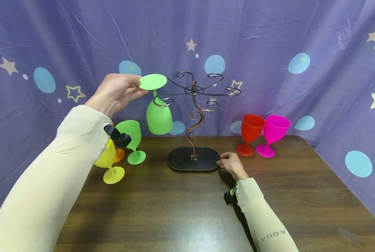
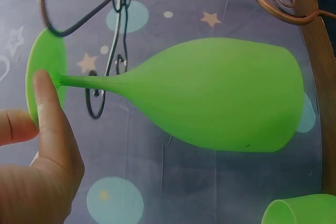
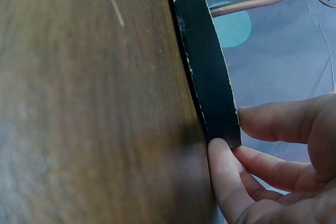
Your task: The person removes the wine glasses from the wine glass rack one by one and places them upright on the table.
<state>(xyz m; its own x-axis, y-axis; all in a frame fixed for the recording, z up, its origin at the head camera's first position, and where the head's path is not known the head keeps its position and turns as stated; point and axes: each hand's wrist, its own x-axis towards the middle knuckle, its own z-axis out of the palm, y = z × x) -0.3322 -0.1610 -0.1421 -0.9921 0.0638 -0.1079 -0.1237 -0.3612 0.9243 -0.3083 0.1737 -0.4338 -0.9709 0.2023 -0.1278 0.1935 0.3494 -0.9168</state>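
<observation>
Upside down in the air hangs a light green goblet [image 1: 159, 119], its round foot pinched between the thumb and fingers of my left hand [image 1: 116, 92]. Its stem is close by a curled hook at the left of the metal stemware rack [image 1: 202, 115]. In the left wrist view the goblet's bowl [image 2: 220, 93] points away from the hand, and a dark wire arm [image 2: 79, 22] of the rack overlaps the foot's edge. My right hand [image 1: 233, 165] grips the right end of the rack's black oval base [image 1: 179, 159], thumb and fingers at its edge [image 3: 210, 61] in the right wrist view.
Left of the rack stand another green goblet [image 1: 132, 131], a yellow goblet [image 1: 113, 175] and an orange one [image 1: 119, 155], partly hidden by my left arm. A red goblet [image 1: 251, 129] and a magenta goblet [image 1: 276, 129] stand at the back right. Behind the wooden table [image 1: 162, 213] hangs a purple curtain [image 1: 259, 35].
</observation>
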